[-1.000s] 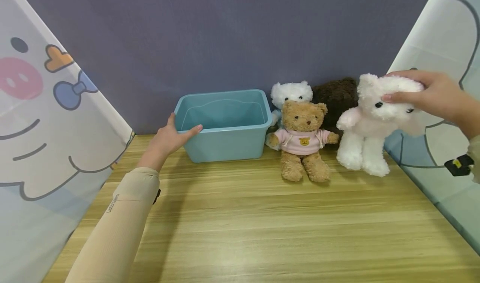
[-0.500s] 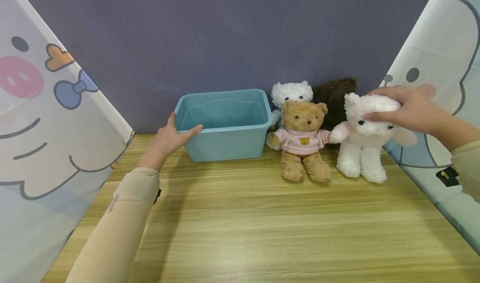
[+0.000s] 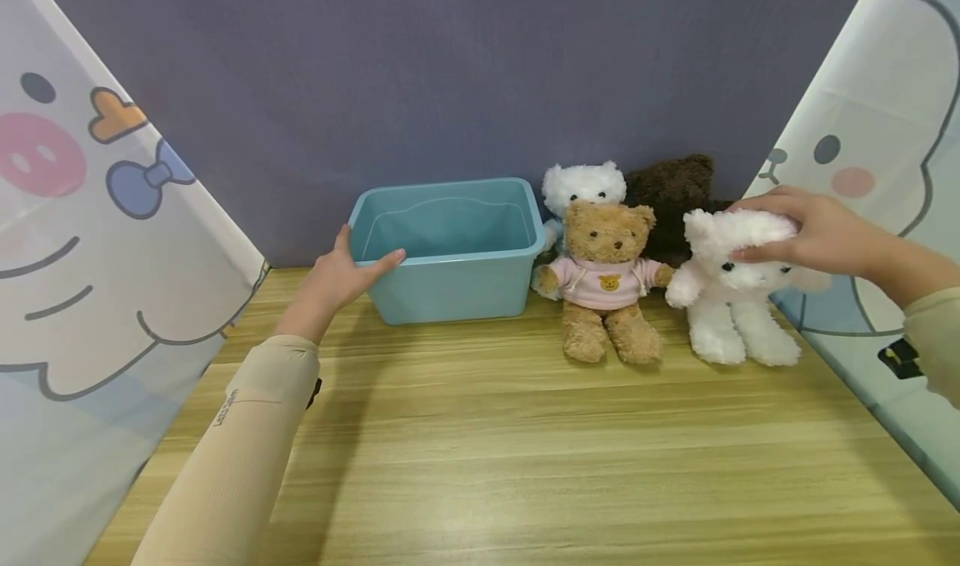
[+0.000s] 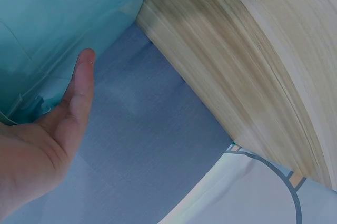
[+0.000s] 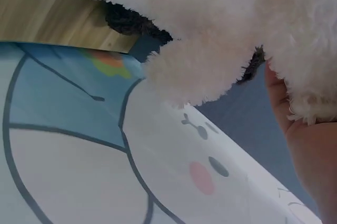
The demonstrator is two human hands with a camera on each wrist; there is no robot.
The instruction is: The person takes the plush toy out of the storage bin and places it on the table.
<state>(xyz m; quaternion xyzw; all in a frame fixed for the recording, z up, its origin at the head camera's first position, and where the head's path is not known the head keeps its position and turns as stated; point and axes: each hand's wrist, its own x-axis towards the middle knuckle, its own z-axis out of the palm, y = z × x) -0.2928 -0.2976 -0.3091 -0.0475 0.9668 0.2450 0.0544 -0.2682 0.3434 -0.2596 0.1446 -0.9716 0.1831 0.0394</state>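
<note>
In the head view, a light-blue plastic bin (image 3: 453, 289) stands at the back of the table. My left hand (image 3: 337, 276) rests at its left front corner, thumb straight along the front rim. In the left wrist view, the straight fingers (image 4: 81, 92) lie against the bin's outer wall. My right hand (image 3: 817, 228) grips the head of a white teddy bear (image 3: 738, 278), with thumb in front and fingers behind. Its legs are at the tabletop, facing forward. A brown teddy bear (image 3: 603, 287) in a pink hoodie sits just left of it.
Behind the brown bear are another white teddy bear (image 3: 581, 184) and a dark brown plush toy (image 3: 671, 207), both partly hidden. A grey panel (image 3: 420, 74) backs the wooden table (image 3: 525, 449). Printed cartoon sheets (image 3: 67, 299) flank both sides.
My right hand has lowered the white teddy bear and shifted it slightly left, its legs now spread on the table beside the brown bear. My left hand stays at the bin.
</note>
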